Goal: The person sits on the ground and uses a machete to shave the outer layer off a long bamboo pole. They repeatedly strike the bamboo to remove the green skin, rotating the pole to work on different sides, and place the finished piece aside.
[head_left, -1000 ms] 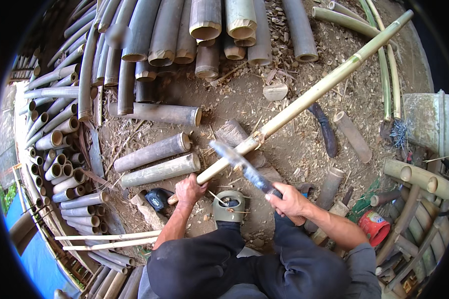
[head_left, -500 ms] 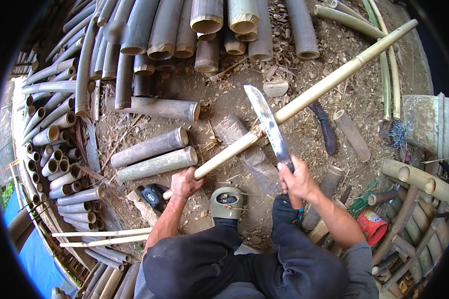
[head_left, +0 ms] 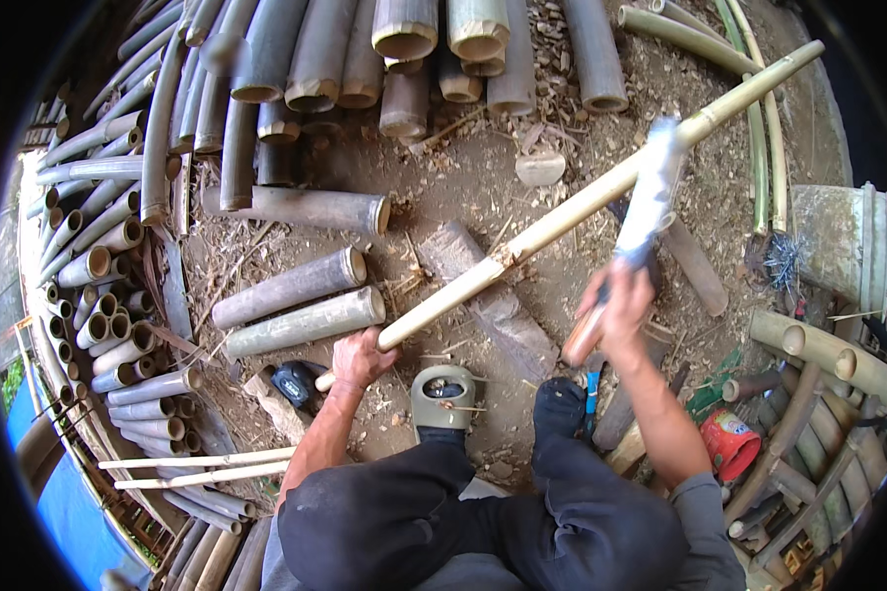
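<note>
My left hand [head_left: 363,361] is wrapped round the near end of a long pale bamboo pole [head_left: 572,205]. The pole slants up to the far right, and a rough notch [head_left: 504,256] shows near its middle. Beneath it lies a wooden block [head_left: 511,330]. In my right hand [head_left: 621,307] is the wooden handle of a machete [head_left: 650,187]. Its blade is blurred and points away from me, raised over the pole to the right of the notch; whether it touches the pole I cannot tell.
Thick bamboo tubes [head_left: 404,30] are piled at the far side and the left. Two cut tubes [head_left: 306,325] lie left of the pole. A red container [head_left: 727,445] and a bamboo rack [head_left: 808,443] stand at the right, near a whitish bucket [head_left: 843,241].
The machete has swung to the right and away from me, from beside the notch to farther along the pole. My left hand and the pole have stayed almost still.
</note>
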Action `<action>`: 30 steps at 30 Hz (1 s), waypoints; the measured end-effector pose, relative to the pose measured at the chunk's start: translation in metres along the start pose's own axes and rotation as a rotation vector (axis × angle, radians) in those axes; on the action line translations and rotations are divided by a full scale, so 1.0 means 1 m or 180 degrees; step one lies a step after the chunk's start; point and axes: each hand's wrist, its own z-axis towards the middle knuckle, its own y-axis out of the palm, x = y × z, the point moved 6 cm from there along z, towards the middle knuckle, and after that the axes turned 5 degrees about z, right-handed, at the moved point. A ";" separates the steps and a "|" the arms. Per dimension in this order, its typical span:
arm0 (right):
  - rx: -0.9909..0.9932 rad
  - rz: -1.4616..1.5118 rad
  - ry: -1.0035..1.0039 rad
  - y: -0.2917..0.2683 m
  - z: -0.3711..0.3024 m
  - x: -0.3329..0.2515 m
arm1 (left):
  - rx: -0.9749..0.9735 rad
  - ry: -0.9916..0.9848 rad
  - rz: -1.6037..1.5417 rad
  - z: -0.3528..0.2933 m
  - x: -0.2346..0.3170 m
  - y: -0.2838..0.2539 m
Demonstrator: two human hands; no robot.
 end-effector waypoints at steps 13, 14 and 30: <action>-0.1522 -0.0473 0.1541 0.043 -0.062 0.031 | -0.0209 -0.0141 0.0090 -0.004 -0.010 0.001; -0.1408 -0.0455 0.1467 0.034 -0.046 0.029 | -0.0201 -0.0148 0.0129 -0.002 -0.008 0.001; -0.0591 0.0155 0.0912 -0.017 -0.022 0.008 | 0.0451 -0.0154 -0.0010 -0.009 0.002 -0.005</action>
